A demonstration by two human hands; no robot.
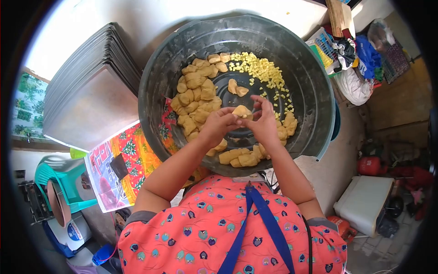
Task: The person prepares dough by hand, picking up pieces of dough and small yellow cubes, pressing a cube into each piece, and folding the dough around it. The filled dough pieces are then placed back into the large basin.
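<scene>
A large round dark tub (157,73) stands in front of me. Over its middle, my left hand (221,125) pinches a flattened piece of dough (242,111) between thumb and fingers. My right hand (264,122) is curled at the dough's other side, its thumb pressed to it and its fingers raised. Just beyond, two loose dough pieces (237,88) lie on the tub floor. Many tan dough lumps (196,98) are piled along the left side, and more dough lumps (244,157) lie along the near edge and at the right. Small yellow cubes (262,71) are scattered at the far right inside the tub.
A stack of metal trays (98,93) leans at the left, above a patterned plastic cover (132,153). A teal plastic stool (59,173) is lower left. On the right are a pile of bags and baskets (356,55) and a white box-like container (363,203).
</scene>
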